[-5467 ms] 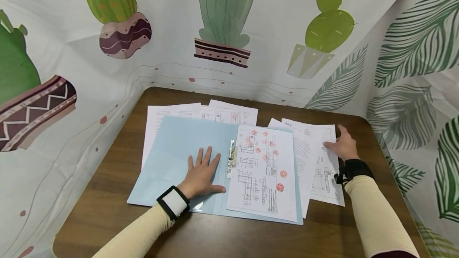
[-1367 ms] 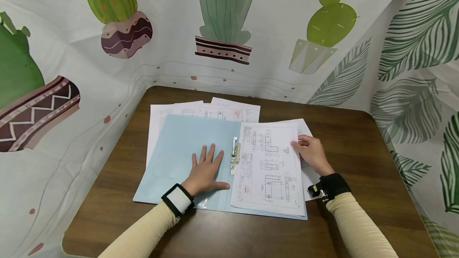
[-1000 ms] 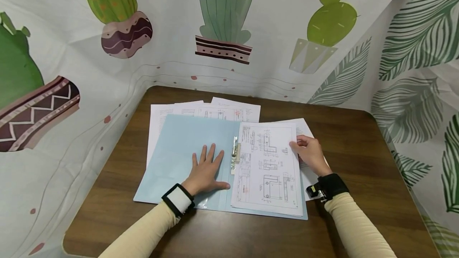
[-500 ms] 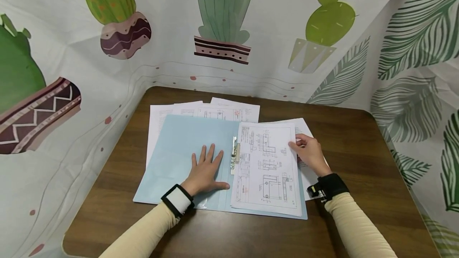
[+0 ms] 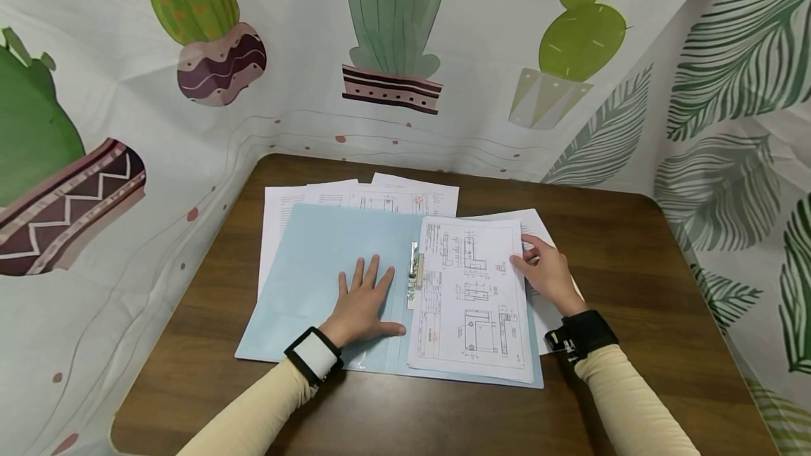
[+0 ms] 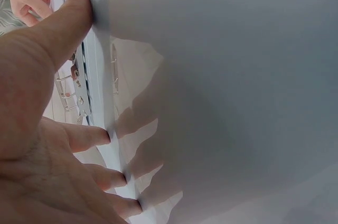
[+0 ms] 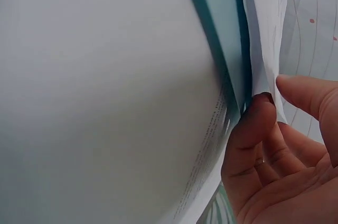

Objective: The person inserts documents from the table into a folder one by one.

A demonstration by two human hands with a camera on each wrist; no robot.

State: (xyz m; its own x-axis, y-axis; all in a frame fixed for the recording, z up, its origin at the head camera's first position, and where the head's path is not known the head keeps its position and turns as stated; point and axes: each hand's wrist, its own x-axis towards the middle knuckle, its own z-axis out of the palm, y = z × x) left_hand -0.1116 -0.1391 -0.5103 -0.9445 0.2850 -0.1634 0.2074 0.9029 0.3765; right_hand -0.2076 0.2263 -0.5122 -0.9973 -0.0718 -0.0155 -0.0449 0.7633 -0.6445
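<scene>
A light blue folder (image 5: 317, 266) lies spread on the table, with a metal clip (image 5: 415, 276) along its spine. My left hand (image 5: 362, 308) rests flat on the left cover, fingers spread. On the right side of the folder sits a printed drawing sheet (image 5: 472, 301) atop other paper. My right hand (image 5: 550, 274) pinches its right edge; in the right wrist view the thumb (image 7: 303, 89) is on one face and a curled finger (image 7: 256, 123) on the other. The left wrist view shows the cover close up beneath my spread left fingers (image 6: 87, 137).
Several loose printed sheets (image 5: 279, 195) stick out behind the folder's left cover. Another white sheet (image 5: 546, 322) lies partly under its right side. The brown table (image 5: 646, 343) meets a cactus-patterned cloth (image 5: 304, 76) at the back.
From 5.5 s ago, my right hand has come left from the far-right sheet, and a different drawing now tops the folder's right side. In the last second the top sheet has shifted slightly left.
</scene>
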